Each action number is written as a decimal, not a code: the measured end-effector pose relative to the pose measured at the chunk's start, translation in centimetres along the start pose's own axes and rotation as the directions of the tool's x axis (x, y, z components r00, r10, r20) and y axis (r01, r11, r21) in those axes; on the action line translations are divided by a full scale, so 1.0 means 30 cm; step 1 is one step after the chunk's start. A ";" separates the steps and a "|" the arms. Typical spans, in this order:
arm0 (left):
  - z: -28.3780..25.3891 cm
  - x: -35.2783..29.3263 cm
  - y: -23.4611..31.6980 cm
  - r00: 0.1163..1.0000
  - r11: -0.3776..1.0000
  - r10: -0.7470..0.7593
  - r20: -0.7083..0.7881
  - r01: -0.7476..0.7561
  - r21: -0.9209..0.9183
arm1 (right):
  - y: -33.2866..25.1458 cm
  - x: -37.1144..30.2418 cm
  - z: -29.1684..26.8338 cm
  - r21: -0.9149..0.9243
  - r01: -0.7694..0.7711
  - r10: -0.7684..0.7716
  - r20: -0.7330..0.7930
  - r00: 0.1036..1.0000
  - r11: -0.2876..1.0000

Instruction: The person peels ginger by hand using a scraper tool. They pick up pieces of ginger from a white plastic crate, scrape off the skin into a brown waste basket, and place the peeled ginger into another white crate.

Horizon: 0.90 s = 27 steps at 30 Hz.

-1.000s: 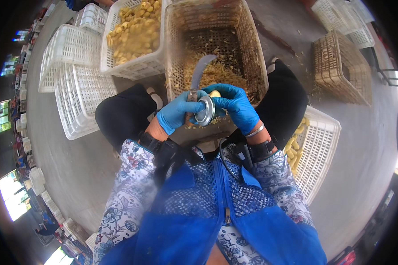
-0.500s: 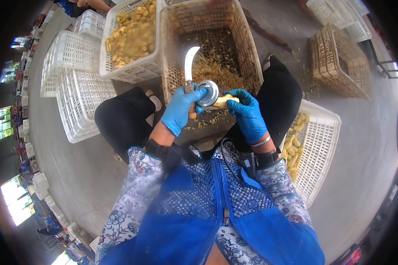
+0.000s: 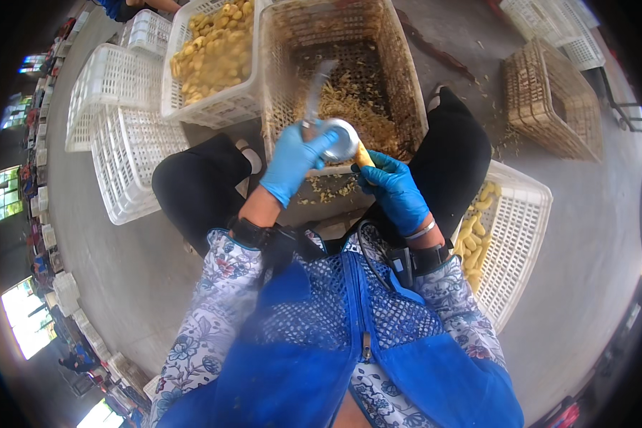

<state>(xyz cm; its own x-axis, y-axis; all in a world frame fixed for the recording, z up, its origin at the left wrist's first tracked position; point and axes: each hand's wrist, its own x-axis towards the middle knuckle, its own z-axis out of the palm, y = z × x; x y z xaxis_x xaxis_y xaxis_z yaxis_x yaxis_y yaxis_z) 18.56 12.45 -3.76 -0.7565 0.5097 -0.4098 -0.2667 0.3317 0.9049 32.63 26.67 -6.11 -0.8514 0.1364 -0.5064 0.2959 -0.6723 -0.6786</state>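
Observation:
My left hand, in a blue glove, is closed around a curved knife and a round silvery metal tool. The blade points up and away from me, smeared by motion. Closed fingers of my blue-gloved right hand grip a pale yellow peeled root that looks like ginger. Its far end meets the rim of the round tool. Both hands are above the near edge of a stained crate, where yellowish shavings lie on the bottom.
A white crate heaped with yellow roots stands at the far left. White crates are beside my left knee. To my right, another white crate holds several roots. A brown-stained crate lies at the far right. Peelings dot the concrete floor.
The knife and round tool have tilted and shifted slightly to the right. My right hand has dropped a little, and the root now points up toward the tool instead of lying sideways.

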 end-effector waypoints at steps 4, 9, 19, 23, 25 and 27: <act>0.020 0.044 -0.029 0.980 0.962 0.177 0.092 -0.192 0.195 | 0.009 -0.001 0.005 -0.109 0.070 -0.076 -0.051 0.996 0.992; -0.083 0.180 -0.079 0.989 0.955 0.118 -0.093 -0.088 0.283 | 0.059 0.017 -0.014 -0.243 0.080 -0.095 -0.052 0.994 0.967; 0.002 0.190 -0.112 0.982 0.933 0.191 0.002 -0.183 0.309 | 0.049 0.014 -0.035 -0.098 0.009 -0.019 -0.105 0.994 0.995; -0.023 0.169 -0.025 0.993 0.992 0.097 -0.074 -0.090 0.085 | 0.055 0.014 -0.035 0.020 0.010 -0.009 -0.067 0.998 1.000; 0.052 0.110 -0.013 0.988 0.982 0.139 0.068 -0.146 0.118 | 0.026 -0.001 -0.001 0.099 -0.007 0.021 -0.139 0.990 0.995; 0.068 0.131 -0.037 0.982 0.961 0.139 0.127 -0.165 0.224 | 0.026 -0.007 -0.017 0.071 -0.006 0.013 -0.102 0.995 0.997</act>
<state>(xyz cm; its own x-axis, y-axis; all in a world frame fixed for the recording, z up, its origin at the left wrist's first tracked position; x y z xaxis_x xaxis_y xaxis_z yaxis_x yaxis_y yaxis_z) 17.10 15.71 -6.60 -0.7043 0.6474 -0.2912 0.0024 0.4124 0.9110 33.25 26.50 -6.80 -0.7988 0.2009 -0.5670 0.2693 -0.7234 -0.6357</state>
